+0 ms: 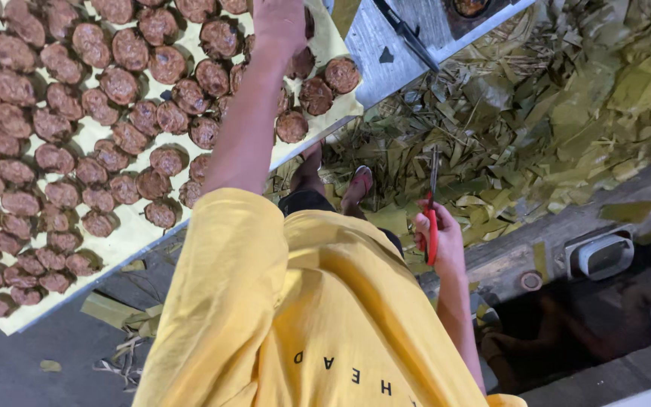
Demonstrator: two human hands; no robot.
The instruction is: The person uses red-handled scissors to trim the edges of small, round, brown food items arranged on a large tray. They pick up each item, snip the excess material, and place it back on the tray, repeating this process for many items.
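Reaching over the cream paper-lined tray (133,240) of round brown cakes (118,84), the left hand (280,26) is touching cakes near its far edge, grip unclear; the right hand (438,241) is gripping red-handled scissors (431,215).

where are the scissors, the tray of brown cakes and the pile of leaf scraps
scissors (432,226): head view, on the red handle gripped in the right hand.
tray of brown cakes (133,234): head view, on bare yellow lining near its edge.
pile of leaf scraps (566,113): head view, on green strips on the floor.

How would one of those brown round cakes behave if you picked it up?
The cakes look flat and squat, so they would probably sit still, not roll. Their cracked, crumbly tops suggest they break easily. Packed edge to edge on the yellow sheet, lifting one might nudge its neighbours.
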